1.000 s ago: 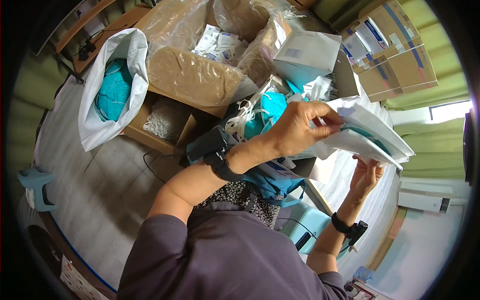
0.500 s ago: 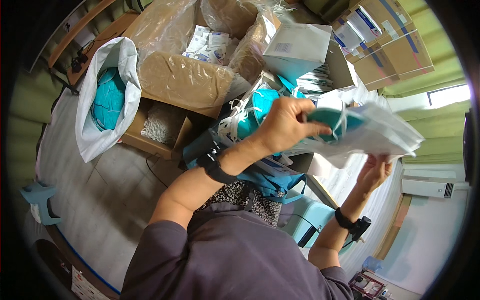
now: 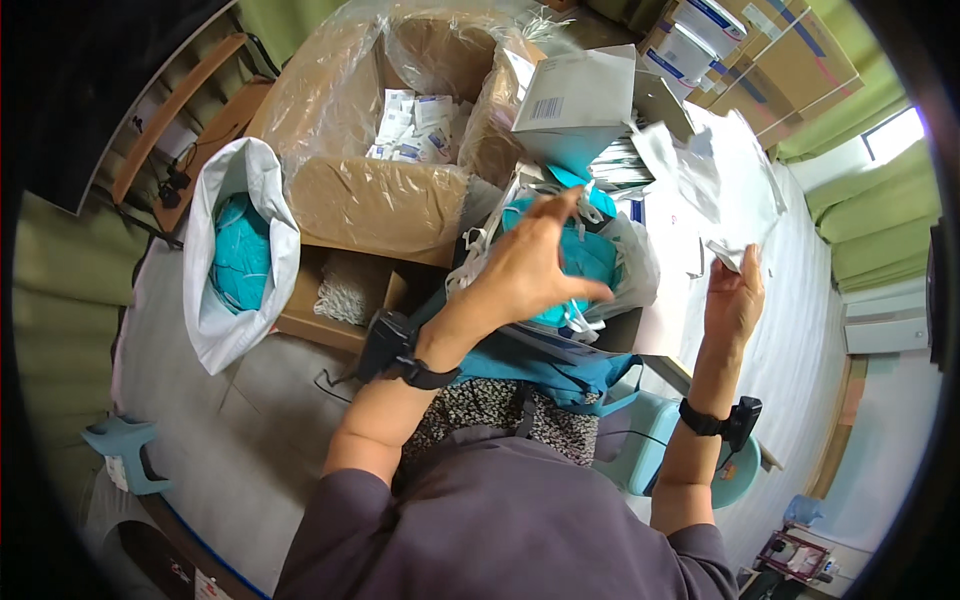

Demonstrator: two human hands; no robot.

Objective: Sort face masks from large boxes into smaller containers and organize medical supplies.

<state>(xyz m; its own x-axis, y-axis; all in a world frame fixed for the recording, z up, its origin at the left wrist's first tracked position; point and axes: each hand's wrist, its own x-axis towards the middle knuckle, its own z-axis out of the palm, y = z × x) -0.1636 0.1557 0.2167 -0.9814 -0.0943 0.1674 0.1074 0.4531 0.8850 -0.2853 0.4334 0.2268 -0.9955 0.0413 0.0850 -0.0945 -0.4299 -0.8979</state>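
Note:
My left hand (image 3: 525, 262) hovers over a pile of teal cup-shaped masks (image 3: 590, 258), thumb and fingers spread apart with nothing between them. White straps trail from the masks, and a clear plastic bag lies along their right side. To the right, the fingers of my right hand (image 3: 735, 300) pinch the lower end of a thin white pouch (image 3: 690, 180), partly see-through and smeared by motion. What the pouch contains cannot be made out. Just behind the masks stand a white carton (image 3: 575, 100) and a stack of flat white packets (image 3: 620, 162).
A large plastic-lined cardboard box (image 3: 375, 205) holds small white packets (image 3: 415, 128). Left of it, a white sack (image 3: 207, 310) contains more teal masks. White straps (image 3: 345, 298) lie in a lower box. Strapped cartons (image 3: 770, 75) stand at the back right; a light-blue stool (image 3: 125, 450) is far left.
My left hand has let go of a teal mask it held at the pouch and drawn back left, opening. The pouch now stands more upright in my right hand, and the whole view has shifted.

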